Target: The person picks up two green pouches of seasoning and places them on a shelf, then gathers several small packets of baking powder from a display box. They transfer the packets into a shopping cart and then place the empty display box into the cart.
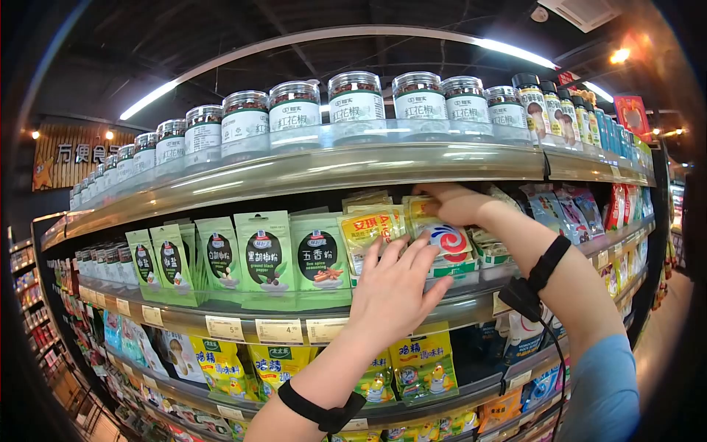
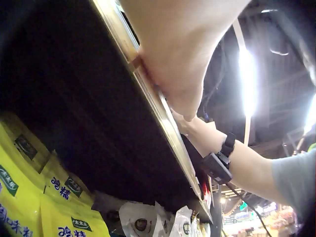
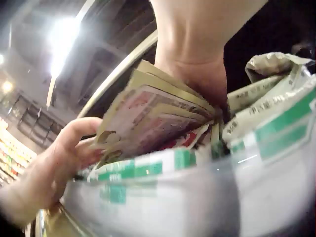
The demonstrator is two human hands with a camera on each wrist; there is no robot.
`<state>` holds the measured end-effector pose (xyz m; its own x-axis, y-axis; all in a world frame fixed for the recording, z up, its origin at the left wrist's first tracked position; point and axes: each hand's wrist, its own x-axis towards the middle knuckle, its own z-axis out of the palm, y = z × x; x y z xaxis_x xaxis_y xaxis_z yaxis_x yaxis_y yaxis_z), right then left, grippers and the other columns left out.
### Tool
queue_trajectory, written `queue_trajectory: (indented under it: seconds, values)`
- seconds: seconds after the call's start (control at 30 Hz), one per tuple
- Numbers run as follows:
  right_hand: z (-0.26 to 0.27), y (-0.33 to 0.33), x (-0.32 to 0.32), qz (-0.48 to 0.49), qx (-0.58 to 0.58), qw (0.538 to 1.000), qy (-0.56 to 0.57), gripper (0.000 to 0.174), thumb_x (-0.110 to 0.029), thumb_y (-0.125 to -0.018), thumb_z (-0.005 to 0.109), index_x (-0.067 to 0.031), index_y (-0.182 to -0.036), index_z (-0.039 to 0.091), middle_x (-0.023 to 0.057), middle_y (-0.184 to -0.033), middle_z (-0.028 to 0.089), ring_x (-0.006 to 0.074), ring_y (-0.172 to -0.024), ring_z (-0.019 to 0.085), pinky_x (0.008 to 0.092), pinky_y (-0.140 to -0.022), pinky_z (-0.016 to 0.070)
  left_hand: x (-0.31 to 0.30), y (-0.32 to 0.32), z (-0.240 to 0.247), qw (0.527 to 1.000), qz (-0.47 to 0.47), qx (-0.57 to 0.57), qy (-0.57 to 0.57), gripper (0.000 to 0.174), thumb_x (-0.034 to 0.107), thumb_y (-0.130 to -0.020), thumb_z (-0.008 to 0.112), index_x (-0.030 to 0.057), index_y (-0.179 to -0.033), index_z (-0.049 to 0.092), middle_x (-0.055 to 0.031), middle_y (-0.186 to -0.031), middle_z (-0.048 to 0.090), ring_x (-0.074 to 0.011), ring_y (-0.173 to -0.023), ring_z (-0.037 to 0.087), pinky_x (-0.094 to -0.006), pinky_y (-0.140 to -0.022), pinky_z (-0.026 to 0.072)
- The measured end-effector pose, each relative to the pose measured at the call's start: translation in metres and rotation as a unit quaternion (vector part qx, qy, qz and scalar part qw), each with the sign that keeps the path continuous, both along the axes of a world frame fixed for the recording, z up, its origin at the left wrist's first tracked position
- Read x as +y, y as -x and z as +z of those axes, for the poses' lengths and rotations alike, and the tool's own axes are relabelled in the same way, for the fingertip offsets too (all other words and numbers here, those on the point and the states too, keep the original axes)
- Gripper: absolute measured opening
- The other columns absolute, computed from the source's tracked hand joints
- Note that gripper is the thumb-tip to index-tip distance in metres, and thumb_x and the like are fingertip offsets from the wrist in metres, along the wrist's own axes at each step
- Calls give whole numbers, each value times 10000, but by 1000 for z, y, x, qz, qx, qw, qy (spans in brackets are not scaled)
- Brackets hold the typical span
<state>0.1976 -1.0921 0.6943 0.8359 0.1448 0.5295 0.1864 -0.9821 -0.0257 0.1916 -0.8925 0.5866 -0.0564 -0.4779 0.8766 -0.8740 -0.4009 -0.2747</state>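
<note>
In the head view my left hand point(image 1: 398, 283) lies against the front of yellow packets point(image 1: 368, 230) on the middle shelf, fingers spread and mostly straight. My right hand point(image 1: 453, 205) reaches over the neighbouring packet with a red and blue swirl point(image 1: 451, 241), its fingers hidden behind the row. The right wrist view shows several packets point(image 3: 143, 116) fanned and leaning forward below the right hand point(image 3: 195, 74). Fingertips of the left hand point(image 3: 59, 163) meet their far edge. I cannot tell what the right fingers hold.
Green seasoning pouches point(image 1: 265, 254) stand left of the hands, behind a clear shelf lip. Close overhead runs the upper shelf edge point(image 1: 324, 163), bearing spice jars point(image 1: 356, 99). Yellow bags point(image 1: 425, 365) stand on the shelf below. A cable point(image 1: 563, 368) hangs from the right wrist camera.
</note>
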Motion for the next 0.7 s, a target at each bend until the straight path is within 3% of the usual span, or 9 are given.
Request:
queue_trajectory:
  seconds: [0.17,0.3,0.37,0.4,0.47,0.57,0.67,0.7]
  values:
    - [-7,16,6,-34,-12,995,89,550,-244,-839,506,-93,-1350,371,229,-1301,458,345,-1227,426,399,-1021,333,0,3,1,998,35,16,-46,373,391,-848,564,104,-1086,576,-49,-1108,607,-256,-1070,519,-498,-1016,291]
    - [-3,33,11,-83,-63,985,135,603,-298,-834,498,-91,-1378,341,201,-1366,403,329,-1266,386,399,-1057,289,-2,1,0,999,32,-15,-27,346,388,-839,578,110,-1042,605,-38,-1085,610,-235,-1046,528,-493,-1013,300]
    - [1,43,13,-80,62,993,58,602,-310,-831,507,-72,-1365,363,189,-1406,351,315,-1305,331,392,-1078,250,-3,2,0,999,36,-16,-27,340,386,-837,582,113,-1038,606,-35,-1086,610,-234,-1044,529,-492,-1011,303]
    - [-7,41,8,-80,62,993,55,602,-310,-831,507,-72,-1365,363,189,-1406,351,315,-1305,331,392,-1078,250,-3,3,0,999,31,-10,-25,335,385,-836,583,114,-1031,609,-35,-1094,608,-235,-1047,528,-493,-1009,305]
    - [-26,36,-2,-62,-69,969,231,561,-291,-839,521,-60,-1335,401,205,-1321,449,342,-1222,427,387,-1022,333,-3,4,1,999,25,-6,-30,331,385,-835,585,115,-1024,612,-35,-1102,607,-237,-1050,527,-493,-1007,308]
    - [-23,42,-8,-9,-96,984,146,513,-261,-844,523,-42,-1301,442,211,-1268,496,344,-1184,464,389,-1003,359,-3,4,1,999,29,-20,-30,324,370,-837,584,114,-1035,604,-46,-1126,598,-240,-1051,528,-491,-1000,318]
    - [-18,53,-7,32,-71,995,60,492,-237,-834,513,-24,-1275,468,223,-1242,512,364,-1177,468,394,-998,373,-4,-1,-1,999,-24,-26,30,252,302,-837,592,87,-966,622,-71,-1047,620,-252,-996,551,-458,-996,321]
    - [-19,55,-3,36,-72,995,57,492,-237,-834,513,-24,-1275,468,223,-1242,512,364,-1177,468,394,-998,373,-2,-7,-2,992,-101,-4,78,197,244,-817,602,81,-925,624,-76,-993,629,-258,-946,564,-446,-974,339]
